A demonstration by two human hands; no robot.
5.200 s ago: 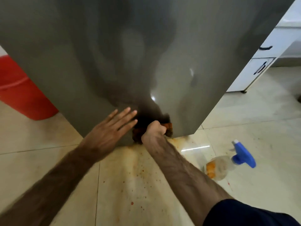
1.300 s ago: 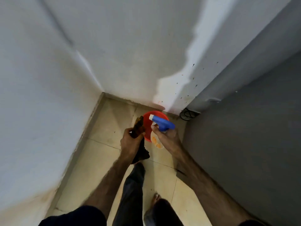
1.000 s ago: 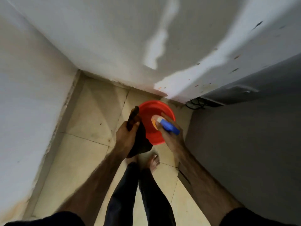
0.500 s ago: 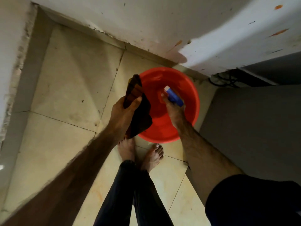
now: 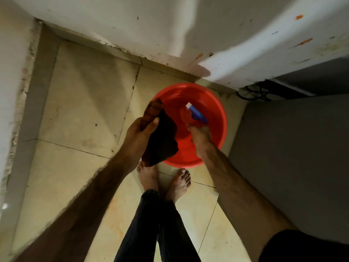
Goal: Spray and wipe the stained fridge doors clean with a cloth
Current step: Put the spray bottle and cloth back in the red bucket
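My left hand [image 5: 138,134] grips a dark stained cloth [image 5: 163,142], which hangs over the left rim of a red basin [image 5: 221,112] on the floor. My right hand [image 5: 200,137] reaches down into the basin and holds the spray bottle [image 5: 197,114]. The bottle's blue trigger head points away from me, and its clear body is mostly hidden by my fingers. The grey side of the fridge [image 5: 294,157] rises at the right.
The basin sits in a floor corner between white, orange-spattered walls [image 5: 132,25] and the fridge. Black cables [image 5: 254,91] lie behind the fridge. My bare feet [image 5: 164,178] stand just in front of the basin on beige tiles.
After wiping the fridge door's bottom, I turned to the corner. My right hand lowered the spray bottle into the basin. My left hand brought the cloth down to its rim.
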